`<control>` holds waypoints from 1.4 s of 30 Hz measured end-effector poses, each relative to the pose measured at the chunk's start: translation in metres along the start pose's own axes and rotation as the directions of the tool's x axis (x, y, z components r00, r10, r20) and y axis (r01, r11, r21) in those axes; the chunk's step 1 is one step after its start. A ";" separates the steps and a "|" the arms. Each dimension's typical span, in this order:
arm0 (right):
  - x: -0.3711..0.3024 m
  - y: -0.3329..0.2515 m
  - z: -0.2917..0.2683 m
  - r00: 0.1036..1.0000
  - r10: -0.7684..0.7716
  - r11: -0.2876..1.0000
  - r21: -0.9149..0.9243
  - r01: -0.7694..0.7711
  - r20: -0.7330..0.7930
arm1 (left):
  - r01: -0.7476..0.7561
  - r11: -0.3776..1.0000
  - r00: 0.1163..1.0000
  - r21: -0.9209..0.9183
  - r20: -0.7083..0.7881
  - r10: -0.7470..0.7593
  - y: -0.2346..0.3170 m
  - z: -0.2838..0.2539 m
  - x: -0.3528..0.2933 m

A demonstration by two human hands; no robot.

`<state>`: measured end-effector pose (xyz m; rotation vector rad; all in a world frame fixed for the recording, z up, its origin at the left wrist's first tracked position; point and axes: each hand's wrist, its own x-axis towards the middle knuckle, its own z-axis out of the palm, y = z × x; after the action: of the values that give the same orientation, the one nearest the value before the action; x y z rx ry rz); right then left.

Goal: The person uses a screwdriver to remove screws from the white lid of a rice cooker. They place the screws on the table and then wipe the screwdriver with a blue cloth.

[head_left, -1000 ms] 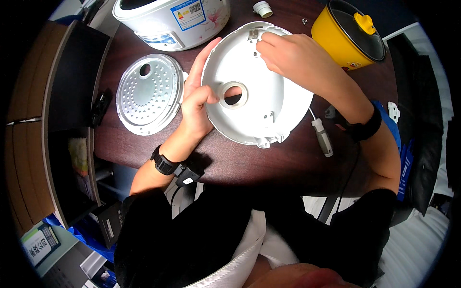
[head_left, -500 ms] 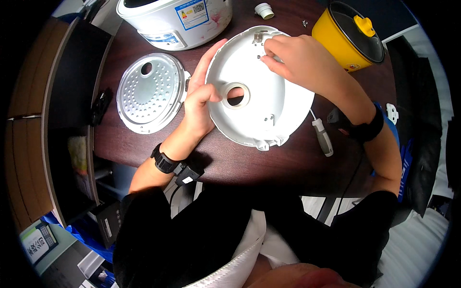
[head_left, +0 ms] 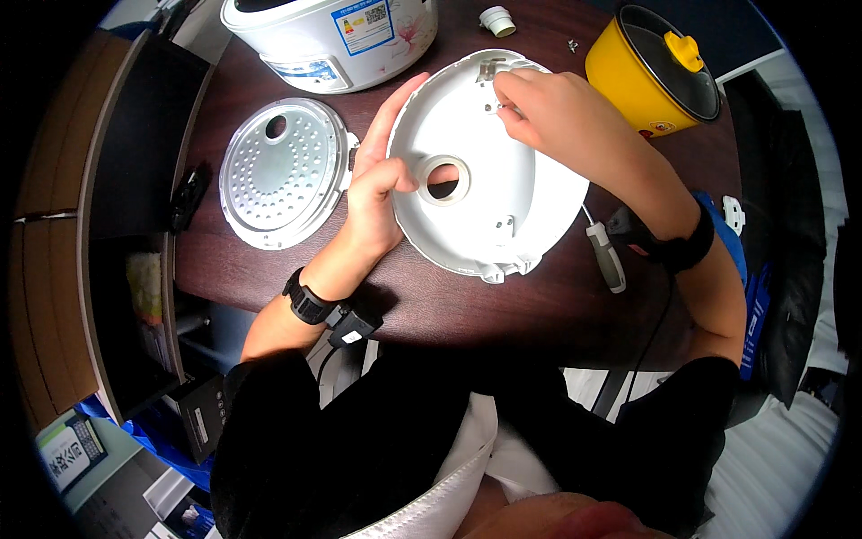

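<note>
Head view: left hand (head_left: 370,190) clamps white lid (head_left: 480,175) at nine o'clock, likely steadying; right hand (head_left: 558,106), one o'clock, grip untellable.

The shell (head_left: 494,166) looks smooth plastic, the round plate (head_left: 282,176) matt metal.

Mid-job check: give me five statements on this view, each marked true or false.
1. The left hand holds the white cover. True.
2. The right hand grips the screwdriver. False: the screwdriver lies on the table.
3. The round grey plate lies left of the cover. True.
4. The yellow pot stands left of the cover. False: the yellow pot stands to the right.
5. The white cooker bears a label. True.
</note>
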<state>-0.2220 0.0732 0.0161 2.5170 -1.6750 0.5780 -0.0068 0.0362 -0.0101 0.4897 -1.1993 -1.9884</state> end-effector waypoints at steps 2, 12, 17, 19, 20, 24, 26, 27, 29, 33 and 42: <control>0.000 0.001 -0.003 0.999 -0.044 0.998 -0.034 0.044 0.003 | 0.006 1.000 1.000 -0.005 -0.008 -0.006 0.000 -0.001 0.001; -0.066 0.024 -0.049 0.938 0.340 0.923 0.168 -0.348 0.075 | -0.002 0.999 0.995 0.032 -0.099 0.006 0.007 0.007 0.003; -0.132 0.040 -0.043 0.805 0.565 0.783 0.192 -0.592 0.180 | -0.069 0.995 0.991 0.078 -0.108 0.078 0.008 0.004 0.002; -0.139 0.044 -0.036 0.739 0.611 0.706 0.226 -0.671 0.284 | -0.045 0.996 0.990 0.073 -0.127 0.054 0.010 0.006 0.004; -0.138 0.049 -0.033 0.727 0.611 0.686 0.249 -0.683 0.312 | -0.032 0.996 0.993 0.083 -0.110 0.041 0.010 0.007 0.004; -0.140 0.056 -0.024 0.755 0.566 0.710 0.270 -0.650 0.331 | -0.027 0.991 0.988 0.128 -0.147 0.046 0.008 0.005 0.004; -0.141 0.060 -0.024 0.759 0.550 0.700 0.302 -0.647 0.349 | -0.001 0.994 0.986 0.109 -0.167 0.019 0.008 0.008 0.003; -0.142 0.061 -0.024 0.759 0.541 0.696 0.314 -0.645 0.362 | 0.010 0.995 0.985 0.095 -0.170 0.007 0.008 0.010 0.001; -0.144 0.060 -0.028 0.754 0.566 0.713 0.262 -0.651 0.333 | 0.031 0.997 0.984 0.067 -0.177 -0.019 0.009 0.012 -0.001; -0.140 0.066 -0.037 0.763 0.593 0.759 0.138 -0.636 0.255 | -0.011 0.996 0.990 0.090 -0.138 0.024 0.008 0.009 0.001; -0.102 0.081 -0.006 0.888 0.416 0.909 -0.128 -0.397 0.198 | -0.016 0.998 0.993 0.067 -0.118 0.024 0.008 0.006 0.002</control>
<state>-0.3310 0.1311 -0.0250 2.2450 -2.2824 0.2411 -0.0089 0.0357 0.0000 0.6181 -1.1935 -1.8804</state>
